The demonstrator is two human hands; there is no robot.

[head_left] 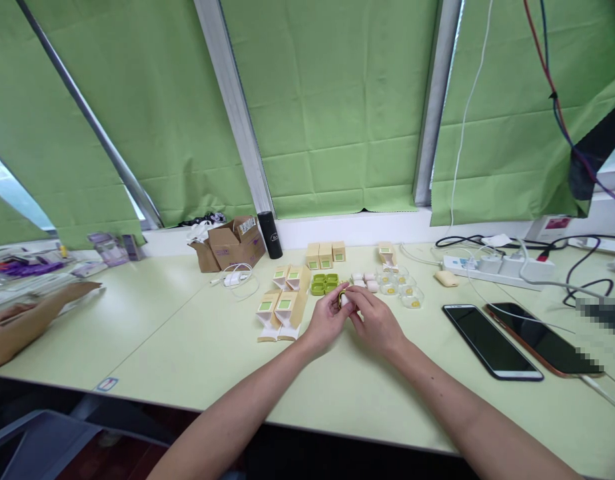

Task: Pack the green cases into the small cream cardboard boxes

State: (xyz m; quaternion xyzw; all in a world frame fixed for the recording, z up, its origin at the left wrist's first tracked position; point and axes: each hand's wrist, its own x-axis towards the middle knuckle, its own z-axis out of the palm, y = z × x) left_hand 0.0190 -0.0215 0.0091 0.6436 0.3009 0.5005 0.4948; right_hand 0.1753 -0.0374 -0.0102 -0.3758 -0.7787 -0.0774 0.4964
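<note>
My left hand and my right hand meet over the middle of the table. Between their fingertips is a small white piece with a yellow and dark edge; its kind cannot be made out. Just beyond my left hand sit small green square containers. Several pale pinkish-white pieces lie behind my right hand, beside clear plastic cups with yellow spots inside. To the left are several open cream cardboard boxes with green squares on them.
Closed cream boxes and one open box stand farther back. A brown carton and black bottle are at back left. Two phones, a power strip and cables lie right. Another person's hand shows far left by brown cardboard.
</note>
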